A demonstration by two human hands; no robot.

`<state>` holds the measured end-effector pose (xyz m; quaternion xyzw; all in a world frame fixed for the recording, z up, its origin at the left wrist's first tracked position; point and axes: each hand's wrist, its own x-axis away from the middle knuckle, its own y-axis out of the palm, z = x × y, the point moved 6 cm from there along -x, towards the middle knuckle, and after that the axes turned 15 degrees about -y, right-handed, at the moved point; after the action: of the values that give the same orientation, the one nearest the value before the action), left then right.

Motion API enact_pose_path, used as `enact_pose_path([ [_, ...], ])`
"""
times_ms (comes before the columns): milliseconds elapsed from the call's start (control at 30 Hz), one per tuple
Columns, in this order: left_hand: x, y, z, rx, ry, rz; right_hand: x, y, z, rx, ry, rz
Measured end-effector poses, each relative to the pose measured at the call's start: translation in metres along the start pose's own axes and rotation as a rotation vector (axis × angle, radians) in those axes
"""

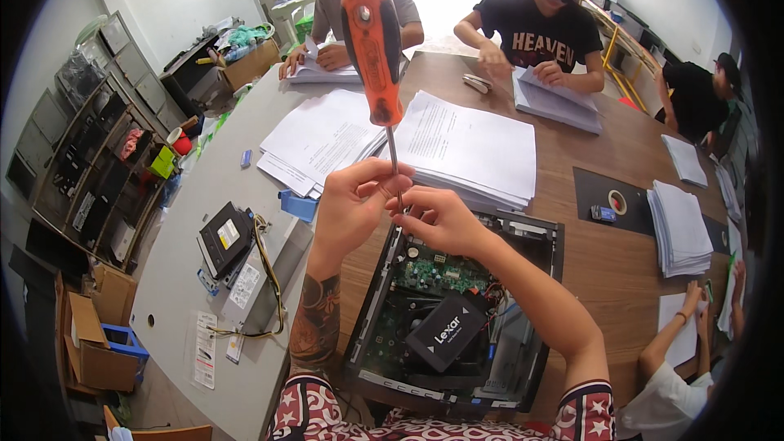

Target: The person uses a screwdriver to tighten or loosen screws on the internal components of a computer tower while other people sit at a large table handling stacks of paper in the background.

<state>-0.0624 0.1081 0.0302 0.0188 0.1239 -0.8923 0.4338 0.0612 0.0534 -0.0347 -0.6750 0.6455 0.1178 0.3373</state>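
Observation:
An orange and black screwdriver (371,49) stands upright with its handle at the top. My left hand (347,208) is closed round its thin metal shaft. At the lower tip, the fingers of my right hand (441,216) are pinched together; whatever is between them is too small to make out. Both hands are over the far edge of an opened desktop computer case (392,377). Inside it a green circuit board (425,273) shows, with cables beside it. A black solid-state drive (445,331) lies on top of the parts.
Left of the case lie a metal power supply (255,282) with cables and a black optical drive (224,238). Paper stacks (465,147) spread beyond my hands, near a blue plastic piece (298,205). Tape (617,201) lies at right. Other people handle papers around the table.

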Motion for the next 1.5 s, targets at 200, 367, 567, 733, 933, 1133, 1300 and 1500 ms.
enact_pose_path([
  [200,0.000,0.003,0.002,0.002,-0.027,-0.012,0.001,0.001,0.002,-0.092,0.047,-0.017],
  [367,0.002,0.000,0.006,-0.023,0.003,0.001,-0.001,0.001,-0.002,-0.125,0.033,-0.002],
  [567,0.002,0.002,0.008,-0.018,0.070,0.019,0.001,-0.006,0.003,0.095,0.030,0.069],
  [733,0.002,0.004,0.005,-0.088,0.065,-0.017,0.001,-0.004,0.002,0.175,0.001,0.144],
  [933,0.002,0.004,0.003,-0.063,0.036,0.001,-0.001,-0.006,0.000,0.134,0.003,0.099],
  [1133,0.001,0.001,0.002,-0.057,0.025,-0.005,-0.002,-0.006,-0.007,0.065,-0.017,0.089],
  [1300,0.002,0.005,0.003,-0.047,0.035,-0.045,-0.001,-0.009,-0.002,0.091,-0.056,0.112],
  [1500,0.006,0.003,0.007,-0.097,0.052,-0.010,-0.002,-0.008,-0.006,0.095,-0.078,0.090],
])
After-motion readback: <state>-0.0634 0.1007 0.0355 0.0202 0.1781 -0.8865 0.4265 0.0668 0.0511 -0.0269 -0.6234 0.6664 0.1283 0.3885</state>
